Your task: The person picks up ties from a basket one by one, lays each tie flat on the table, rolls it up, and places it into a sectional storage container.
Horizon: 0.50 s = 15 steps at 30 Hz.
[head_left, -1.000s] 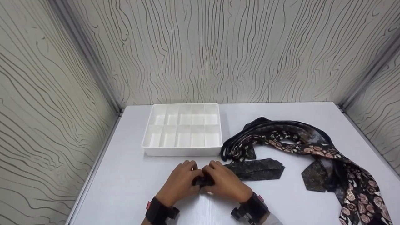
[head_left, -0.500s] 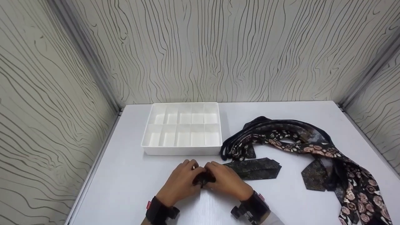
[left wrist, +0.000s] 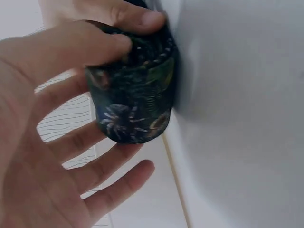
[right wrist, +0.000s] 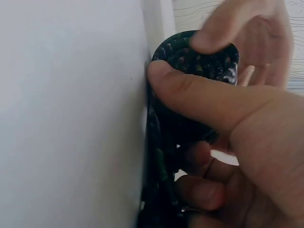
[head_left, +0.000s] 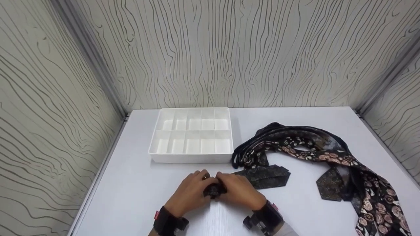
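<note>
A dark patterned necktie is partly wound into a tight roll (head_left: 215, 190) between my two hands, near the table's front. Its flat tail (head_left: 267, 177) runs out to the right and ends in a point. In the left wrist view my left hand (head_left: 191, 192) grips the roll (left wrist: 135, 102), thumb on the coiled end, some fingers spread beyond it. My right hand (head_left: 241, 191) holds the roll from the other side. In the right wrist view its thumb presses the coiled end (right wrist: 183, 50), and its fingers curl beside the strip leading off the roll.
A white tray (head_left: 192, 158) with several empty compartments stands behind my hands. To the right, several dark and rose-patterned neckties (head_left: 331, 156) lie in a curved bundle, close to the tray's front right corner. Patterned panels (head_left: 210, 55) enclose the white table (head_left: 128, 183).
The necktie's pointed tail has slid left, closer to my hands, and the roll shows more between them. Both hands have shifted only slightly; the tray and bundle stay put.
</note>
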Available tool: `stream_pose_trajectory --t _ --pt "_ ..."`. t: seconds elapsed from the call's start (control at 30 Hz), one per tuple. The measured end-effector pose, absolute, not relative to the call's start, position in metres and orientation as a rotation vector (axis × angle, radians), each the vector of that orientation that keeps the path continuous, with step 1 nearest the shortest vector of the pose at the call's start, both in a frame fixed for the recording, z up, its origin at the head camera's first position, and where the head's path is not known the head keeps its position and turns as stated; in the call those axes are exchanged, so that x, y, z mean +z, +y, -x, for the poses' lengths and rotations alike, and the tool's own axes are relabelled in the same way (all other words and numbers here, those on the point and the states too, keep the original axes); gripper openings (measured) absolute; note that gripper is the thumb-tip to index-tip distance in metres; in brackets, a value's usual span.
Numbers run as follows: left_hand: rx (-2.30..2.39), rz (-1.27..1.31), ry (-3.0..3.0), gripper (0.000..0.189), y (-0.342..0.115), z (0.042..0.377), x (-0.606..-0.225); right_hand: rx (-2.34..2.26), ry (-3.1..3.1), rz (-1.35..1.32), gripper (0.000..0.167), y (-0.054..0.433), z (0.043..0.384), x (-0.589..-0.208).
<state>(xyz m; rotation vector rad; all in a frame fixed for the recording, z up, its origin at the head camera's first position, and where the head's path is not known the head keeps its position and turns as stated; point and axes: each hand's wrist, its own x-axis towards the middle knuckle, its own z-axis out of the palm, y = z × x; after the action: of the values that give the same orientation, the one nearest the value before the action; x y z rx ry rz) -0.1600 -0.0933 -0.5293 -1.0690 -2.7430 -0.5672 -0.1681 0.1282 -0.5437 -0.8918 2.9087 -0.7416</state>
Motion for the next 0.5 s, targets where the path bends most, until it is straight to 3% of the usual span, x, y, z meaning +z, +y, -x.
stream_pose_trajectory --t 0.17,0.37,0.5 --pt "-0.53 1.065 -2.773 0.036 -0.0944 0.1612 -0.5277 -0.749 2.878 0.86 0.044 0.1269 0.1671 -0.5414" --pt "-0.522 1.072 -2.761 0.043 -0.0948 0.1609 -0.528 -0.71 2.917 0.909 0.042 0.1256 0.1667 -0.5411" --pt "-0.49 1.089 -2.757 0.033 -0.0959 0.1613 -0.5284 -0.759 2.873 0.867 0.042 0.1252 0.1657 -0.5415"
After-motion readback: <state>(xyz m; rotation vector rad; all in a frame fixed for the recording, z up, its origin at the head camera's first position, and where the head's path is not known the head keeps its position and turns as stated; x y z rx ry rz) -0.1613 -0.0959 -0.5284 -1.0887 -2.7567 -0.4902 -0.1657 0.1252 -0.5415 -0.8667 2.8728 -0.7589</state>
